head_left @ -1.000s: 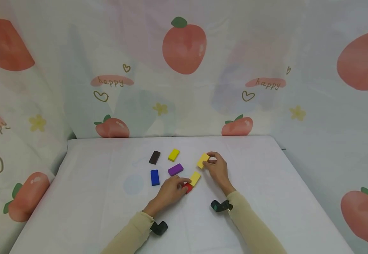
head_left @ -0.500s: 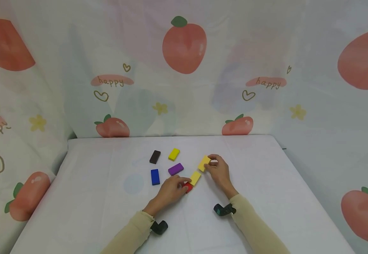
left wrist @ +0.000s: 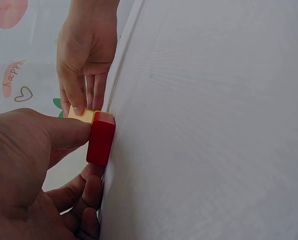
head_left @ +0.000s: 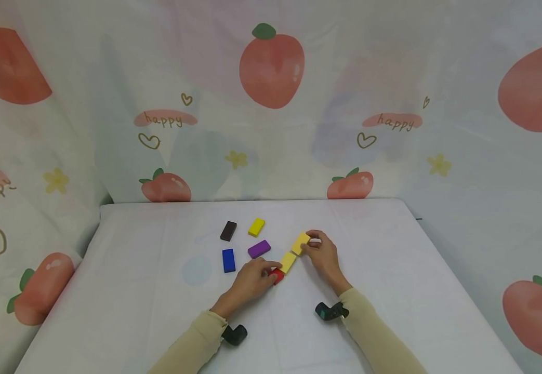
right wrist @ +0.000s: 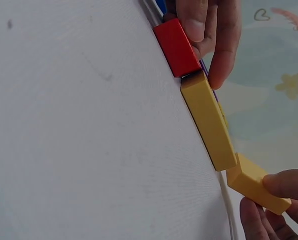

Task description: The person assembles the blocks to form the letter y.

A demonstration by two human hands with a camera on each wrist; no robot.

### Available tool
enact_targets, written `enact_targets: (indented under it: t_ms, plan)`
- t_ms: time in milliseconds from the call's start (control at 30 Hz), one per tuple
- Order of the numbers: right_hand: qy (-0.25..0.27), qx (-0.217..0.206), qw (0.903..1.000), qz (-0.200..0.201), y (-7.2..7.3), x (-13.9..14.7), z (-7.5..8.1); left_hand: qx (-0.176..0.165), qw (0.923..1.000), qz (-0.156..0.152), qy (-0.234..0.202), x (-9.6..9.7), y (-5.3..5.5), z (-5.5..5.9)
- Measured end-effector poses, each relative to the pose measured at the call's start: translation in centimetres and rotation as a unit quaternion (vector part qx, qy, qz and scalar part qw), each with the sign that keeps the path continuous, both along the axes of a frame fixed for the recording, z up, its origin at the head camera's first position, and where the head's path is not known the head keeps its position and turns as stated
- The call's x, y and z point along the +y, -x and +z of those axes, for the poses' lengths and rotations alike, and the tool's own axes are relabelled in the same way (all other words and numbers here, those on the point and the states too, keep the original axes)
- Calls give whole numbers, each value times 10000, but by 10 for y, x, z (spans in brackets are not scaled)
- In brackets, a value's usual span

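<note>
In the head view my left hand (head_left: 249, 283) is low on the table, its thumb on a red block (head_left: 278, 276) and its index fingertip by the near end of a pale yellow block (head_left: 288, 263). The right wrist view shows the red block and this yellow block (right wrist: 208, 122) end to end on the cloth. My right hand (head_left: 323, 254) pinches a second pale yellow block (head_left: 301, 243) between thumb and fingers. That block is tilted, its lower end right at the far end of the first yellow one.
Left of the hands lie a purple block (head_left: 259, 249), a blue block (head_left: 228, 261), a dark brown block (head_left: 228, 231) and a brighter yellow block (head_left: 256, 227). A white cloth covers the table (head_left: 126, 291). A printed curtain (head_left: 271, 145) stands behind it.
My right hand has brought its yellow block nearer, down to the end of the yellow block on the table. The left hand has stayed in place.
</note>
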State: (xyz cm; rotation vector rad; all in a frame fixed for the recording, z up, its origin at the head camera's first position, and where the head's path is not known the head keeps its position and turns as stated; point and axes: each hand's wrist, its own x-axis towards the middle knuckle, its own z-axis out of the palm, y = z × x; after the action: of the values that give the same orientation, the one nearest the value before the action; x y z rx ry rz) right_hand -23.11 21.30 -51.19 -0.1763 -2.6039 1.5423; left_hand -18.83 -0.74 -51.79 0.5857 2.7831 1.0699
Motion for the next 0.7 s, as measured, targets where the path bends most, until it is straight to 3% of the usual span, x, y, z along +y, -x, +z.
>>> enact_targets:
  t_ms: [500, 700]
  plan:
    - [128, -91, 9997, 183, 2, -4, -3, -96, 9999, 46, -14, 0, 0, 1]
    - [-349, 180, 9987, 319, 4, -3, -6, -74, 10000, 45, -3, 0, -1, 2]
